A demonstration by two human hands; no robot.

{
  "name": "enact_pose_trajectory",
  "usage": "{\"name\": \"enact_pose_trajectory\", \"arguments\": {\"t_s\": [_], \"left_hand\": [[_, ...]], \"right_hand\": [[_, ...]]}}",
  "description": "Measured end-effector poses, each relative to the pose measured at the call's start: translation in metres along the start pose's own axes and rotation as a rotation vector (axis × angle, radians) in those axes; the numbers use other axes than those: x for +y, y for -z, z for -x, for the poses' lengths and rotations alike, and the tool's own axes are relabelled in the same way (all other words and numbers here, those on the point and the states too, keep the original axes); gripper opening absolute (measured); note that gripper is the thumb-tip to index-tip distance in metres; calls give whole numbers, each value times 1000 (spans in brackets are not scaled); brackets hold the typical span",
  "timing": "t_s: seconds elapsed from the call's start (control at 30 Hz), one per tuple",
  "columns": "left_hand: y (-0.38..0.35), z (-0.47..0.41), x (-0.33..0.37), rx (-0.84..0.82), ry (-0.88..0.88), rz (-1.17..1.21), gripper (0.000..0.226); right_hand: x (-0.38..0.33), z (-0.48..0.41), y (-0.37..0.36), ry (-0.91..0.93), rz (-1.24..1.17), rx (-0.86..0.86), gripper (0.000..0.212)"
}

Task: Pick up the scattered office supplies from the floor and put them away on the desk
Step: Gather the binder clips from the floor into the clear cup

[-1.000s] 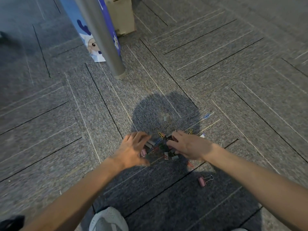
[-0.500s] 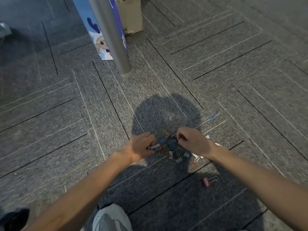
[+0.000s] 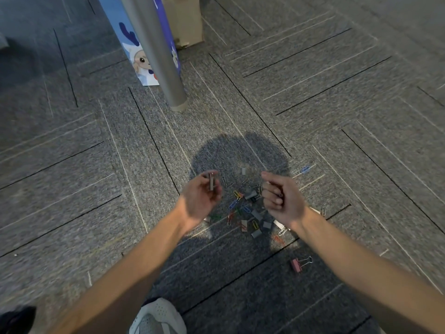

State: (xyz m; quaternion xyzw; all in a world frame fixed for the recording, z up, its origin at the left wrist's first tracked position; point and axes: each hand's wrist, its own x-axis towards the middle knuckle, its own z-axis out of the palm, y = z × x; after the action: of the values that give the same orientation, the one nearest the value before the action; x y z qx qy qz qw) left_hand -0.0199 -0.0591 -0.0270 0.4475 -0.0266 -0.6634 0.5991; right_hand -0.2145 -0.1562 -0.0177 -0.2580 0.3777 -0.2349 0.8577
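left hand (image 3: 201,201) is pinching a grey strip (image 3: 211,182) above the carpet (image 3: 349,145); right hand (image 3: 281,198) is curling tight, contents hidden; paper clips and binder clips (image 3: 245,212) are lying between them, open carpet spreading around

- Centre of the frame: the left hand (image 3: 201,201) pinches a small grey metallic strip (image 3: 211,183), held upright.
- Right of centre: the right hand (image 3: 281,198) is curled into a fist, its contents hidden.
- Between and below the hands: a pile of coloured wire paper clips and grey binder clips (image 3: 245,213) lies on the grey carpet (image 3: 96,189).
- Lower right: a pink binder clip (image 3: 296,265) lies apart from the pile.
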Motion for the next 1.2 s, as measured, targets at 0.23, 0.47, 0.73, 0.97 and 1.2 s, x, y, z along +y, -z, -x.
{"name": "enact_pose_trajectory", "arguments": {"t_s": [0.23,0.47,0.73,0.97,1.2], "left_hand": [[-13,3,10,20,-68,226,25],[8,5,10,171,6,-34,30],[25,2,15,91,50,-412,37],[57,11,22,2,-264,-1655,36],[72,18,19,-352,-549,-2341,54]], "right_hand": [[-6,1,2,-143,-217,24,11],[-3,-8,13,-229,-177,178,24],[-7,-22,10,-58,626,-10,37],[-12,-27,4,479,2078,-425,37],[-8,-25,-2,325,2345,-387,29]]}}
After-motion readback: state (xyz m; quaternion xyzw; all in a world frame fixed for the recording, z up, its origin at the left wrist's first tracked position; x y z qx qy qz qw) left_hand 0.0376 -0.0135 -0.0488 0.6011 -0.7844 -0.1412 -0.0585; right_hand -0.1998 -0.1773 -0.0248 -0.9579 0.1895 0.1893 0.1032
